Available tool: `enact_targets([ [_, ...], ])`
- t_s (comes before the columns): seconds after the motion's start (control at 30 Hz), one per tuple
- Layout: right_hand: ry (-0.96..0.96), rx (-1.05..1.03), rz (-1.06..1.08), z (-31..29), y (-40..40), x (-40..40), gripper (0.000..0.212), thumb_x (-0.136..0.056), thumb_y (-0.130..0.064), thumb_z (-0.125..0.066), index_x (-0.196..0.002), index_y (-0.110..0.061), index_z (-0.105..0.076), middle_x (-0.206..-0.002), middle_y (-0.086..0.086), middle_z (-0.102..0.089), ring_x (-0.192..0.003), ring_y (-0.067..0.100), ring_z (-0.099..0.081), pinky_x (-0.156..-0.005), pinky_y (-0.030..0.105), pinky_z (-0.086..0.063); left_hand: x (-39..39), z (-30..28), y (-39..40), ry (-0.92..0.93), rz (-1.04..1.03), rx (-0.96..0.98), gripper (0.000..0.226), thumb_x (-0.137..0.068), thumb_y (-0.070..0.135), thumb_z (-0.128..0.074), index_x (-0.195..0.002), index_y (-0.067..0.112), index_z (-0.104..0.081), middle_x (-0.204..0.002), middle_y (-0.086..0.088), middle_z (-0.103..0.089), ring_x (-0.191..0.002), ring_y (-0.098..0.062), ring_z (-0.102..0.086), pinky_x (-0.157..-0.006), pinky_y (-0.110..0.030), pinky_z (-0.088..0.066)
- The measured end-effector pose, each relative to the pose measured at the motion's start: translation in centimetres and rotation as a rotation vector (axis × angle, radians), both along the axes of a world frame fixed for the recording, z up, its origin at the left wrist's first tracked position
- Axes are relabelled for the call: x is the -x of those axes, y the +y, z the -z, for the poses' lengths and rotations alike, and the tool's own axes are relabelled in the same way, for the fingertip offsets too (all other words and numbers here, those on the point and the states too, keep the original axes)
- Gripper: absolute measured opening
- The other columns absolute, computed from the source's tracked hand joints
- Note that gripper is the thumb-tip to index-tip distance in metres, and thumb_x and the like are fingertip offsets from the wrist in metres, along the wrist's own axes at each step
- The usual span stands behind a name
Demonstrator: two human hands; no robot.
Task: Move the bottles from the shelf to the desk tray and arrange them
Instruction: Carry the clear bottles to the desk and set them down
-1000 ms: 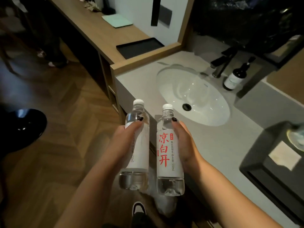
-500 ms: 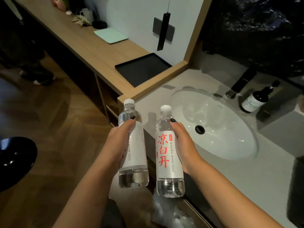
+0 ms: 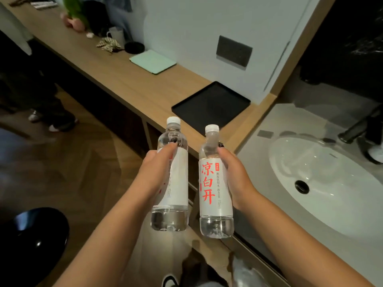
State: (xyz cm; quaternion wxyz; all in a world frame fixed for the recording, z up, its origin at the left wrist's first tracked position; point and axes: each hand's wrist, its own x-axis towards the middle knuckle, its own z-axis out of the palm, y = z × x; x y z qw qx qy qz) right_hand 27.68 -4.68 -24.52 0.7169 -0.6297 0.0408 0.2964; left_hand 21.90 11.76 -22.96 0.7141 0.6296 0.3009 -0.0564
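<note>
Fingers of the left hand (image 3: pixel 154 172) and right hand (image 3: pixel 235 179) are wrapped round two clear, white-labelled plastic water bottles (image 3: pixel 173 175) (image 3: pixel 215 183), held upright in mid-air. Just beyond, a flat black rectangular tray (image 3: pixel 211 104) is seen on the wooden desk (image 3: pixel 124 79).

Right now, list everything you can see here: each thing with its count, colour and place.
water bottle: 2, clear with white caps and white labels, held upright side by side in front of the desk, left bottle, right bottle
tray: 1, black, on the desk end nearest the sink
desk: 1, light wood, running along the wall
notebook: 1, pale green, on the desk beyond the tray
wall plate: 1, dark grey, on the white wall
sink: 1, white, set in a grey counter to the right
stool: 1, black, on the floor at lower left
left hand: grips the left bottle
right hand: grips the right bottle
</note>
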Motion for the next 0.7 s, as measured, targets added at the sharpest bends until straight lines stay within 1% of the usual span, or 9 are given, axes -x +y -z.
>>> enact_targets([
  [0.07,0.017,-0.015,0.018,0.1,1.9,-1.6,0.046,-0.091,-0.046,-0.048,-0.124,-0.013,-0.046,-0.085,0.01,-0.063,-0.066,0.021,-0.065,-0.059,0.032,-0.054,-1.4,-0.2,1.8,-0.006,0.008,0.008,0.062,-0.074,0.064,-0.051,-0.118,0.021,-0.049,-0.099,-0.014,-0.063,-0.082,-0.025,-0.066,-0.07,-0.037,-0.055],
  [0.13,0.055,-0.038,0.036,0.2,3.5,-3.2,0.051,-0.09,-0.048,-0.047,-0.125,-0.012,-0.047,-0.091,0.013,-0.062,-0.072,0.026,-0.064,-0.063,0.034,-0.055,-3.0,-0.2,3.5,-0.006,0.019,0.018,0.065,-0.072,0.065,-0.053,-0.117,0.018,-0.052,-0.097,-0.015,-0.064,-0.08,-0.025,-0.066,-0.073,-0.041,-0.054],
  [0.2,0.096,-0.073,0.058,0.3,4.7,-5.0,0.05,-0.09,-0.049,-0.046,-0.122,-0.011,-0.05,-0.086,0.012,-0.063,-0.071,0.026,-0.064,-0.064,0.034,-0.055,-4.9,-0.2,4.9,-0.01,0.04,0.041,0.058,-0.077,0.061,-0.052,-0.114,0.016,-0.055,-0.094,-0.014,-0.063,-0.08,-0.025,-0.064,-0.075,-0.041,-0.053],
  [0.27,0.132,-0.093,0.069,0.7,5.8,-7.2,0.049,-0.089,-0.051,-0.046,-0.117,-0.011,-0.054,-0.079,0.009,-0.063,-0.068,0.025,-0.063,-0.066,0.035,-0.054,-7.0,0.1,6.2,-0.007,0.058,0.063,0.049,-0.083,0.057,-0.049,-0.113,0.017,-0.054,-0.093,-0.012,-0.061,-0.079,-0.024,-0.063,-0.072,-0.038,-0.052],
  [0.37,0.144,-0.111,0.093,0.9,7.7,-10.9,0.045,-0.089,-0.05,-0.046,-0.112,-0.013,-0.056,-0.072,0.005,-0.063,-0.062,0.021,-0.063,-0.061,0.032,-0.054,-10.9,0.4,8.3,0.0,0.091,0.075,0.048,-0.083,0.055,-0.051,-0.109,0.015,-0.056,-0.088,-0.012,-0.06,-0.073,-0.023,-0.062,-0.072,-0.039,-0.051],
  [0.43,0.142,-0.106,0.114,1.2,9.0,-13.8,0.046,-0.089,-0.048,-0.048,-0.116,-0.012,-0.054,-0.072,0.005,-0.062,-0.061,0.021,-0.063,-0.06,0.032,-0.054,-13.7,0.2,9.9,-0.001,0.111,0.073,0.046,-0.083,0.053,-0.053,-0.105,0.013,-0.057,-0.085,-0.012,-0.059,-0.071,-0.024,-0.061,-0.072,-0.038,-0.051],
  [0.5,0.145,-0.083,0.11,1.2,10.3,-16.5,0.05,-0.087,-0.05,-0.054,-0.12,-0.013,-0.052,-0.078,0.008,-0.062,-0.067,0.024,-0.063,-0.065,0.036,-0.054,-16.5,-0.2,11.3,0.011,0.124,0.094,0.043,-0.084,0.05,-0.054,-0.101,0.011,-0.058,-0.084,-0.014,-0.059,-0.069,-0.026,-0.061,-0.07,-0.038,-0.052],
  [0.6,0.073,0.005,0.112,0.8,12.0,-20.3,0.038,-0.084,-0.045,-0.06,-0.113,-0.023,-0.054,-0.086,0.009,-0.065,-0.073,0.025,-0.067,-0.066,0.036,-0.055,-20.3,-0.8,13.1,-0.002,0.117,0.147,0.04,-0.085,0.047,-0.053,-0.105,0.012,-0.055,-0.08,-0.014,-0.06,-0.058,-0.022,-0.063,-0.057,-0.031,-0.053],
  [0.7,0.029,0.038,0.156,0.0,13.3,-23.0,0.028,-0.084,-0.034,-0.064,-0.109,-0.025,-0.055,-0.085,0.007,-0.067,-0.069,0.02,-0.069,-0.056,0.03,-0.055,-23.6,-0.7,14.4,-0.003,0.105,0.177,0.049,-0.08,0.048,-0.06,-0.113,0.012,-0.054,-0.083,-0.016,-0.062,-0.059,-0.024,-0.065,-0.058,-0.034,-0.054],
])
